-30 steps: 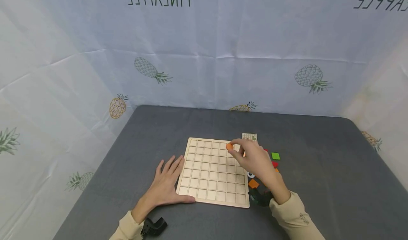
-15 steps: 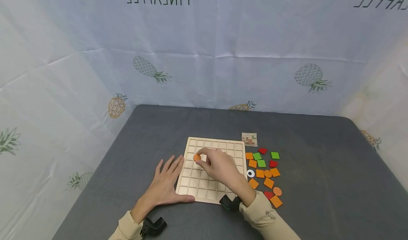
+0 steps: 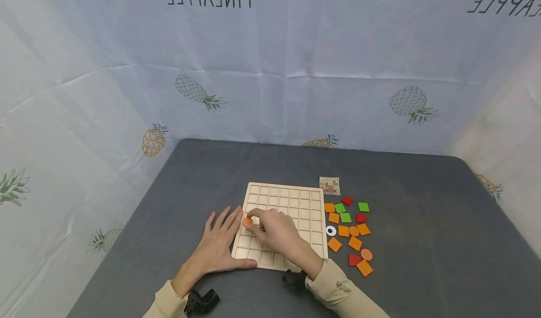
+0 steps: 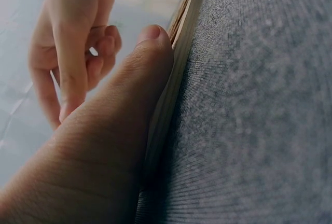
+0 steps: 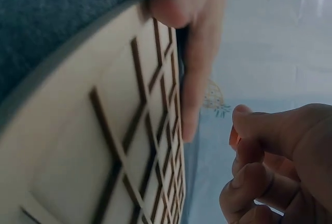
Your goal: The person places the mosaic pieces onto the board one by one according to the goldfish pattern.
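A square wooden grid board lies on the table. My left hand rests with straight, spread fingers along its left edge, the thumb at the near left corner. My right hand pinches a round orange disc between thumb and index finger, over the board's left columns. In the right wrist view the disc's orange edge shows between the fingertips, above the board's grooved surface. The left wrist view shows my left thumb against the board's side, with the right hand beyond it.
Right of the board lie loose orange squares, green squares, red pieces, orange discs and a white ring-like piece. A small printed pattern card lies by the far right corner. A pineapple-print cloth hangs behind the table.
My right hand has carried the orange disc from the board's far right side leftward and nearer, to its left columns. The loose pieces came into full view. My left hand stays in place.
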Action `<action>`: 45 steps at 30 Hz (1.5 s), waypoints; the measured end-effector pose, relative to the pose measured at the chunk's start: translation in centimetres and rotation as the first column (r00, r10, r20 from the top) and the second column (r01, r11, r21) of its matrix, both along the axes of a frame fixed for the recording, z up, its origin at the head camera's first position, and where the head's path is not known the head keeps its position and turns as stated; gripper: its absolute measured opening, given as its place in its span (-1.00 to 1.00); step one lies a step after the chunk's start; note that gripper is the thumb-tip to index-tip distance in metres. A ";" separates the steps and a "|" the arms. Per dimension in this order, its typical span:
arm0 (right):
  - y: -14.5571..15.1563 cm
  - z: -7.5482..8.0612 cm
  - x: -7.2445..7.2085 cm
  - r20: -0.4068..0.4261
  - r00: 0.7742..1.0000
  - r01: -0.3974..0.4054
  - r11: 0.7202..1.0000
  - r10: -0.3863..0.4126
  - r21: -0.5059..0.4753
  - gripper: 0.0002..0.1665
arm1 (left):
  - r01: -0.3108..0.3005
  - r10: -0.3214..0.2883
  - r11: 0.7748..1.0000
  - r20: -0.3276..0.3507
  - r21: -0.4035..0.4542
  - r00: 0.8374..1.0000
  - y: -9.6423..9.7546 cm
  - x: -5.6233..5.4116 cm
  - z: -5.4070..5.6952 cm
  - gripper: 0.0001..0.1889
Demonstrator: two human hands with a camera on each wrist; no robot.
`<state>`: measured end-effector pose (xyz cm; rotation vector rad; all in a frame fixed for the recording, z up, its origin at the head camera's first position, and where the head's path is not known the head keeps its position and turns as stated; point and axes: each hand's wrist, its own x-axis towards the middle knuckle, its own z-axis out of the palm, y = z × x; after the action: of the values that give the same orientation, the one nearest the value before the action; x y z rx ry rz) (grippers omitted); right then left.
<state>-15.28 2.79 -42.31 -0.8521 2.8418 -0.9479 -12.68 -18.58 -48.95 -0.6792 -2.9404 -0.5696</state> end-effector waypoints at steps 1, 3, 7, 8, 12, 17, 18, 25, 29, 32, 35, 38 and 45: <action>-0.1 -0.2 0.0 0.000 1.000 -0.004 1.000 0.004 0.006 -0.73 | 0.000 0.000 1.000 0.001 -0.001 1.000 0.0 0.0 0.0 0.43; -0.4 -0.6 0.0 0.005 1.000 -0.011 1.000 0.011 0.012 -0.73 | 0.000 0.000 1.000 0.004 -0.001 1.000 0.0 0.0 0.0 0.43; -0.7 -1.3 0.0 0.014 1.000 -0.019 1.000 0.019 0.016 -0.76 | 0.001 -0.001 1.000 0.003 -0.001 1.000 0.0 0.1 0.1 0.42; -0.8 -1.5 0.0 0.019 1.000 -0.018 1.000 0.017 0.014 -0.76 | 0.000 0.000 1.000 0.002 0.000 1.000 0.0 0.1 0.1 0.42; -0.9 -2.1 -0.1 0.030 1.000 -0.008 1.000 0.007 0.022 -0.77 | 0.003 -0.003 1.000 0.000 0.002 1.000 0.1 0.1 0.1 0.42; -1.0 -2.6 -0.4 0.043 0.999 0.009 1.000 -0.010 0.024 -0.74 | 0.004 -0.004 1.000 0.002 0.016 1.000 0.1 0.0 0.1 0.39; -1.0 -2.6 -0.4 0.047 0.999 0.012 1.000 -0.013 0.023 -0.74 | 0.003 -0.003 1.000 0.001 0.020 1.000 0.1 0.0 0.1 0.38; -1.0 -3.1 -0.6 0.034 0.999 0.014 1.000 -0.014 0.005 -0.71 | -0.008 0.008 0.999 0.013 0.031 1.000 0.2 0.1 0.1 0.28; -1.0 -3.2 -0.6 0.029 0.999 0.021 1.000 -0.022 0.009 -0.71 | -0.012 0.011 0.999 0.020 0.032 1.000 0.2 0.0 0.2 0.26; -1.0 -3.2 -0.7 0.036 0.999 0.028 1.000 -0.028 0.011 -0.70 | -0.012 0.012 1.000 0.015 0.028 1.000 0.2 0.0 0.2 0.26; -1.0 -3.2 -0.7 0.043 0.999 0.033 0.999 -0.033 0.010 -0.69 | -0.012 0.012 1.000 0.009 0.021 1.000 0.2 0.0 0.2 0.25; -0.9 -3.2 -0.7 0.038 0.999 0.037 0.999 -0.037 0.012 -0.69 | -0.013 0.013 1.000 0.008 0.019 1.000 0.2 0.0 0.2 0.25; -0.9 -3.2 -0.7 0.033 0.999 0.038 0.999 -0.038 0.018 -0.70 | -0.011 0.011 1.000 0.013 0.025 1.000 0.3 0.0 0.2 0.25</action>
<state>-15.97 1.92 -45.52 -0.7758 2.8437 -0.9314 -12.68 -18.33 -48.73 -0.6590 -2.9419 -0.6112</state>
